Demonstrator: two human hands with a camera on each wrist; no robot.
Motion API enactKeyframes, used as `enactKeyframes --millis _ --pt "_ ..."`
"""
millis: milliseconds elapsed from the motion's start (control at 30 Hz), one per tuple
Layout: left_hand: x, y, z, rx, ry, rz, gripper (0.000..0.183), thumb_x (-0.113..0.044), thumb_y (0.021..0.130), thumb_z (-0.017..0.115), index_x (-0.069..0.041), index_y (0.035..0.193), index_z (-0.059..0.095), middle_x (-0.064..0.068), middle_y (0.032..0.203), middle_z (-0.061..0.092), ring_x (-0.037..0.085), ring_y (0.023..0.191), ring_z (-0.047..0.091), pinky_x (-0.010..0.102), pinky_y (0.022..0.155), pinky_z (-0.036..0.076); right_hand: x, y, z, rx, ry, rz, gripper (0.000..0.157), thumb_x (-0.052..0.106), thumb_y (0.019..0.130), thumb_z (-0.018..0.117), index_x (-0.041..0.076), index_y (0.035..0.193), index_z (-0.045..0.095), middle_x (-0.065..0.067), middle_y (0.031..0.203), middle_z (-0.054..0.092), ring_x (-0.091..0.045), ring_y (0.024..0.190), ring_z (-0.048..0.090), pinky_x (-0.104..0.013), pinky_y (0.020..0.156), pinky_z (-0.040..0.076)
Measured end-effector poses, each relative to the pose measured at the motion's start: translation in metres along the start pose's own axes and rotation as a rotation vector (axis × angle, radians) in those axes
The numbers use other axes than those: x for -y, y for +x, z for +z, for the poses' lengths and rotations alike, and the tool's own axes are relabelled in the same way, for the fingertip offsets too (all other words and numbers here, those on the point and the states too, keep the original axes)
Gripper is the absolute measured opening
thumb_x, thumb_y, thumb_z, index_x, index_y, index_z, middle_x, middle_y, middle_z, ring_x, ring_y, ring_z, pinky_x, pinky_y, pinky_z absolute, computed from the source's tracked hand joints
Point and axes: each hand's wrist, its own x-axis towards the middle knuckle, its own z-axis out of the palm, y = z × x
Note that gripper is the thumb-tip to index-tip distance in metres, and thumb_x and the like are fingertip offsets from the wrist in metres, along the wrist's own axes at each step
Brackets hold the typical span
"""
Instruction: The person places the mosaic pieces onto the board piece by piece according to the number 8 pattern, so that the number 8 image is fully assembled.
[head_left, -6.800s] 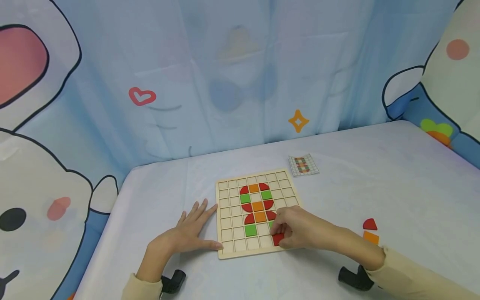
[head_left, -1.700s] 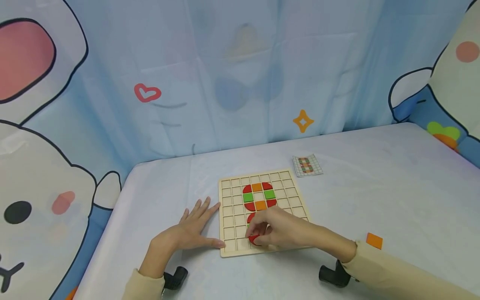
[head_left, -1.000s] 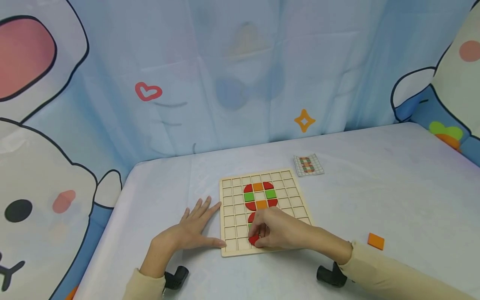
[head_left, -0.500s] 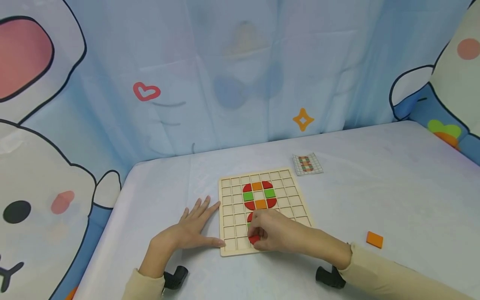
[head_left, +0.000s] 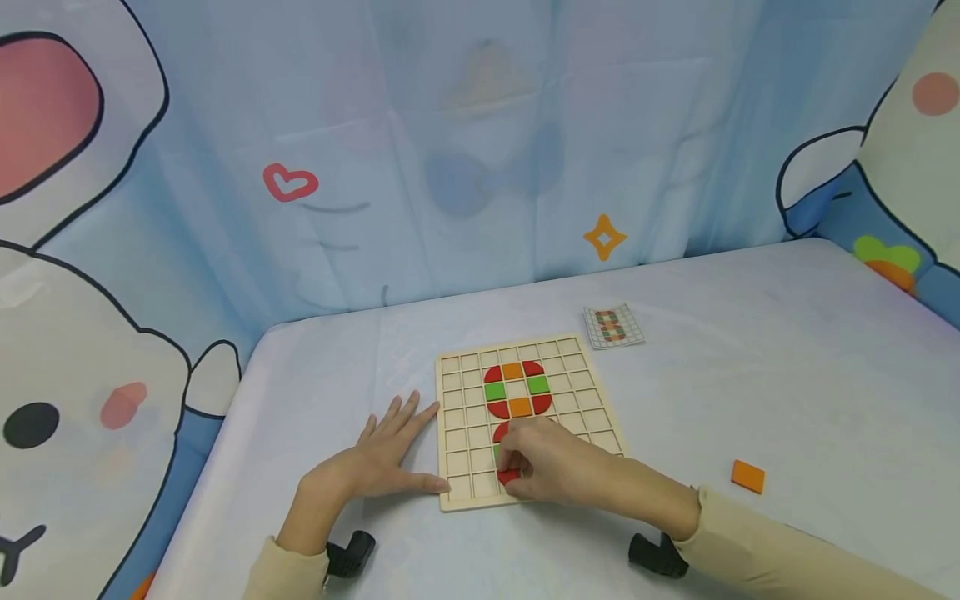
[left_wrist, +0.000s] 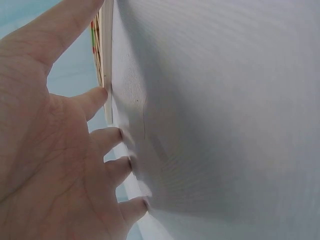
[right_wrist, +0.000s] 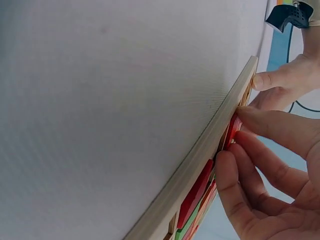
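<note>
My left hand (head_left: 371, 462) lies with spread fingers at the left side of a wooden grid board (head_left: 459, 462), thumb and index fingertip right at its edge. My right hand (head_left: 558, 462) is over the lower middle of the board and pinches a red rounded-corner tile (head_left: 507, 476) at a bottom cell. The right wrist view shows thumb and fingers on this red tile (right_wrist: 232, 127), low at the grid. Behind it sits another red tile (right_wrist: 195, 192) with a green tile (right_wrist: 187, 225). Farther up the board lie red, green and orange tiles (head_left: 521, 407); my right hand covers the lower pattern.
A loose orange square tile (head_left: 747, 477) lies on the white tablecloth to the right, near my right sleeve. Beyond the board's far right corner rests a pattern card (head_left: 613, 326). A blue printed curtain (head_left: 450, 125) hangs behind the table.
Earlier the right hand was at a red tile farther right on the board, while a red tile lay beside the orange one. That red tile is now at the board in the right hand. Left hand stays.
</note>
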Motion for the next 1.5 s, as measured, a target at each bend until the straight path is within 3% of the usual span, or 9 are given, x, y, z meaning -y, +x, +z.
enactKeyframes --millis 500,733,1000,1200,1333,1500 --pt "0.000 0.000 0.001 -0.007 0.010 0.000 0.111 -0.059 0.085 0.082 -0.019 0.169 0.021 0.014 0.176 0.006 0.037 0.161 0.000 0.064 0.127 0.003 0.005 -0.003 0.005 -0.043 -0.073 -0.035 0.010 -0.002 0.083 0.083 0.005 0.087 0.078 0.004 0.085 0.061 -0.004 0.075 0.050 -0.017 0.063 0.050" --pt "0.000 0.000 0.001 -0.012 0.008 0.008 0.111 -0.058 0.084 0.082 -0.019 0.169 0.021 0.015 0.175 0.007 0.038 0.161 0.000 0.065 0.127 0.003 0.002 -0.020 -0.011 -0.025 0.055 0.048 0.015 0.000 0.084 0.081 0.011 0.094 0.078 0.008 0.088 0.061 -0.009 0.078 0.053 -0.022 0.067 0.050" --pt "-0.002 0.000 0.002 -0.018 0.009 0.003 0.112 -0.057 0.083 0.083 -0.018 0.169 0.023 0.015 0.175 0.009 0.038 0.161 0.001 0.065 0.127 0.003 -0.032 -0.075 -0.048 -0.041 0.053 0.183 0.015 0.010 0.086 0.084 0.020 0.094 0.076 0.014 0.092 0.066 -0.008 0.085 0.057 -0.024 0.071 0.054" --pt "-0.001 -0.002 0.002 -0.010 -0.003 0.008 0.111 -0.057 0.084 0.082 -0.018 0.169 0.023 0.015 0.175 0.008 0.038 0.161 0.000 0.066 0.127 0.002 -0.071 -0.131 -0.075 -0.110 -0.069 0.308 0.023 0.012 0.082 0.089 0.017 0.098 0.075 0.013 0.097 0.067 -0.006 0.085 0.058 -0.026 0.071 0.056" --pt "0.000 -0.002 0.001 -0.017 0.009 0.013 0.111 -0.058 0.084 0.082 -0.018 0.169 0.023 0.016 0.175 0.009 0.039 0.161 0.001 0.067 0.126 0.003 -0.088 -0.157 -0.081 -0.171 -0.155 0.335 0.028 0.011 0.078 0.091 0.015 0.100 0.075 0.012 0.097 0.066 -0.005 0.083 0.058 -0.026 0.070 0.056" --pt "-0.001 -0.001 0.002 -0.012 0.002 0.033 0.110 -0.057 0.085 0.082 -0.017 0.168 0.023 0.017 0.175 0.009 0.040 0.161 0.002 0.067 0.126 0.004 -0.100 -0.176 -0.081 -0.165 -0.179 0.405 0.029 0.005 0.076 0.092 0.009 0.100 0.075 0.008 0.097 0.066 -0.003 0.080 0.057 -0.024 0.069 0.057"
